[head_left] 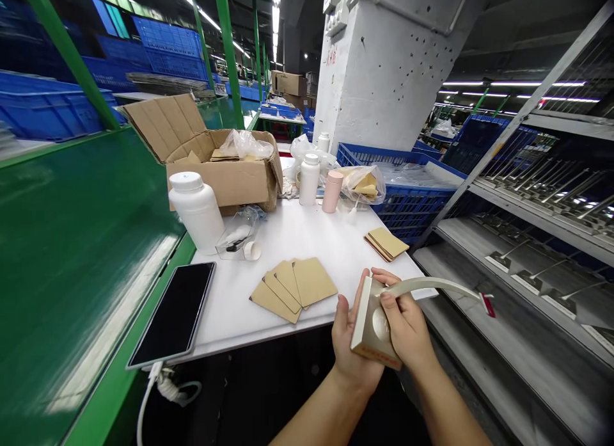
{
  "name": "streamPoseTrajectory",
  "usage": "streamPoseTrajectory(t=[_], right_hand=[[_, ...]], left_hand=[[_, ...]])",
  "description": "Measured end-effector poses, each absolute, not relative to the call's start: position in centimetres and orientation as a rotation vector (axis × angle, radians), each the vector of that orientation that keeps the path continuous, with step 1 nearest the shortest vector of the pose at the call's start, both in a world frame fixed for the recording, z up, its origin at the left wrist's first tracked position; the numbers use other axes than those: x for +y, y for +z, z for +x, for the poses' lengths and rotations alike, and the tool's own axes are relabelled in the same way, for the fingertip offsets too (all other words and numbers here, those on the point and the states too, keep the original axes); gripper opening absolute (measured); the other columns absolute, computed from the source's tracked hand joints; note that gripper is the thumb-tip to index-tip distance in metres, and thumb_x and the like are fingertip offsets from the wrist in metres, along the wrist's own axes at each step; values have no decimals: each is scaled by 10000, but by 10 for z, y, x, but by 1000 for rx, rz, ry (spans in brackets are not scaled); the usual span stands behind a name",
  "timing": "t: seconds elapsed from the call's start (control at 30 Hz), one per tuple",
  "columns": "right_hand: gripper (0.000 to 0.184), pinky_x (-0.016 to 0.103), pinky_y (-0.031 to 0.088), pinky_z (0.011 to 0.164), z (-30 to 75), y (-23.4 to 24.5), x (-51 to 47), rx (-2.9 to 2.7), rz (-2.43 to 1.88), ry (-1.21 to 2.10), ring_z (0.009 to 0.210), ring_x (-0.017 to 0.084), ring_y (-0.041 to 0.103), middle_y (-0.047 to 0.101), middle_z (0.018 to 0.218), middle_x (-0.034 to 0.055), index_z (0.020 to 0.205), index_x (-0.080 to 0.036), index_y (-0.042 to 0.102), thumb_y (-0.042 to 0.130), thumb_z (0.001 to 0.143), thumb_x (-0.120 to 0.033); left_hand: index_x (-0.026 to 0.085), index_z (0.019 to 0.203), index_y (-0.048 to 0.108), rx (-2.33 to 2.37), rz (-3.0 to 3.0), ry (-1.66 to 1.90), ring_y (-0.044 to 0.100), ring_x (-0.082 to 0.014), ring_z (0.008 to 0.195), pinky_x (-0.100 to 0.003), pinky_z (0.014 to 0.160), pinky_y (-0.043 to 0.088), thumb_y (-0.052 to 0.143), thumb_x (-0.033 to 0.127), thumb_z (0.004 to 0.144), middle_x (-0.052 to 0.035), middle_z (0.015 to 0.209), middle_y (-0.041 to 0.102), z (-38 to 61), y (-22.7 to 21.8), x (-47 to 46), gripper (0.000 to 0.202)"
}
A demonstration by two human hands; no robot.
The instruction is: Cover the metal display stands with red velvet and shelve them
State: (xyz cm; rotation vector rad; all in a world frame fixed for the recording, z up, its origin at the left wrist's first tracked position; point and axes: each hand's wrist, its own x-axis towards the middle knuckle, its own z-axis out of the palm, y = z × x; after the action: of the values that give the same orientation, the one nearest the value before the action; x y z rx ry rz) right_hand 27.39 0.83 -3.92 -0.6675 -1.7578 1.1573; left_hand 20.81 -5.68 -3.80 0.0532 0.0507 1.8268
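Both hands hold a cream desk-lamp base (378,324) with a thin curved neck, in front of the table's near right edge. My left hand (349,350) is wrapped round its left side and underside. My right hand (410,327) grips the right side, thumb on the upper face close to the foot of the neck. The neck arches to the right and ends in a red tip (488,304). A round dimple shows on the base, and orange marking on its near side. Fanned brown cards (292,286) lie on the table left of my hands; a small card stack (386,243) lies beyond them.
A tablet (175,315) with a white cable overhangs the table's left edge. Behind are a white bottle (199,215), a clear container (237,235), an open carton (220,180), a pink bottle (332,191) and a blue crate (403,209). A metal rack (527,199) with similar stemmed parts stands right.
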Motion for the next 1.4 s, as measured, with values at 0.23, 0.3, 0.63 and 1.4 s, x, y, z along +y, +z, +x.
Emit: streamPoseTrajectory(t=[0.23,0.3,0.63,1.4], right_hand=[[382,445,282,1117,276,-52,24,-1675,-811,1170,1288,242,422,490,1372,87,1194,-215,569,527,889,-440],[418,442,263,1133,278,-50,27,-1680,-818,1166,1324,239,381,440,1424,83,1249,-220,547,523,893,-438],[445,422,369,1073,289,-34,24,-1654,-651,1277,1299,242,434,429,1440,74,1347,-272,469,517,913,-355],[360,557,254,1113,283,-41,0,-2079,-426,655,1419,315,198,329,1512,49,1249,-250,613,470,921,-284]], left_hand=[[106,1374,458,94,-37,1829,409,-320,1319,-425,1112,299,419,607,870,-170,1314,558,216,-42,-54,712],[123,1367,471,56,11,1834,414,-332,1309,-434,1101,309,506,578,832,-158,1305,568,217,-42,-55,704],[106,1360,469,-63,88,1785,509,-338,1208,-459,1050,347,522,220,669,-129,1208,637,203,-36,-57,702],[115,1337,501,-28,62,1895,461,-295,1278,-384,1121,287,501,268,719,-122,1243,623,186,-31,-63,636]])
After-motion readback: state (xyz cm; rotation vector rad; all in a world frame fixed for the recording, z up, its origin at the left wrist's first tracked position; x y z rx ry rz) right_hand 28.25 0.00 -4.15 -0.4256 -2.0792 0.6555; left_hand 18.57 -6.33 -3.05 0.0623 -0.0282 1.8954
